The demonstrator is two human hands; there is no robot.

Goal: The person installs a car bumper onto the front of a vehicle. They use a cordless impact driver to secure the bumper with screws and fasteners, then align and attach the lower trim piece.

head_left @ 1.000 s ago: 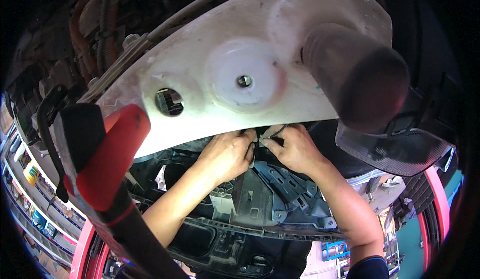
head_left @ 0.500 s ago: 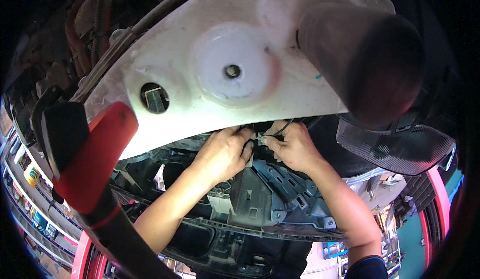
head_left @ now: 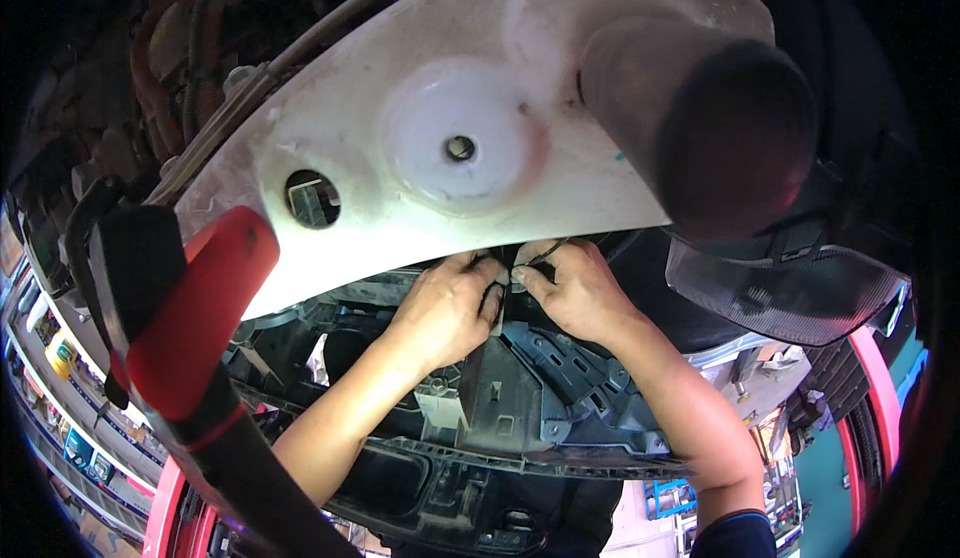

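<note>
Panel, white and scuffed (head_left: 590, 183), fills the upper middle; its lower edge slants up toward the right. Dark plastic framework (head_left: 410, 483) below that edge. Red-and-black handle (head_left: 205, 313) with dark shaft, in front of the panel's lower left corner. Dark cylinder (head_left: 700, 123), tilted, in front of the panel's right end; surface blurred. Ribbed translucent lens (head_left: 780, 293) beyond the panel's lower right corner. Blue-grey slotted bracket (head_left: 575, 383) on the framework, below the hands.

Left hand (head_left: 450, 303): at the middle of the panel's lower edge, fingers curled and close together; cannot tell what, if anything, the tips pinch. Right hand (head_left: 570, 283): just beside it, same edge, thumb and forefinger pinching a thin dark cable (head_left: 548, 253), which crosses the forefinger. Fingertips of both hands nearly meet. Larger round hole (head_left: 313, 198) near the panel's left end, smaller one (head_left: 460, 148) nearer its middle. Small pale piece (head_left: 516, 277) at the right thumb tip, below the panel's lower edge; too small to identify.
</note>
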